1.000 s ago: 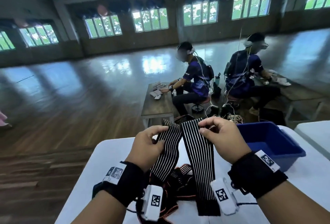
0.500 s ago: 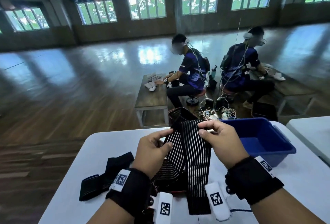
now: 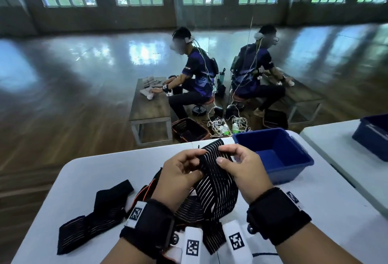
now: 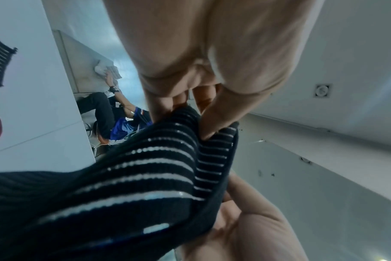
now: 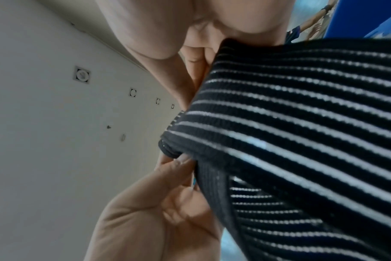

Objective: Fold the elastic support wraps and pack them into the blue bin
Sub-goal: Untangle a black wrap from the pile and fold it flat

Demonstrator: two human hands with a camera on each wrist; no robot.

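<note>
A black elastic wrap with thin white stripes is doubled over and held above the white table. My left hand pinches its left edge between thumb and fingers. My right hand pinches its top right edge. The left wrist view shows the striped wrap gripped close up, and the right wrist view shows that wrap the same way. The blue bin stands just right of my right hand. More black wraps with orange trim lie under my hands.
Another black wrap lies flat on the table at the left. A second white table with another blue bin stands to the right. Two people sit at low wooden benches on the floor beyond the table's far edge.
Both hands have come down and closer together, and the wrap is now doubled over between them instead of hanging in two long strips. The camera has tilted down toward the table.
</note>
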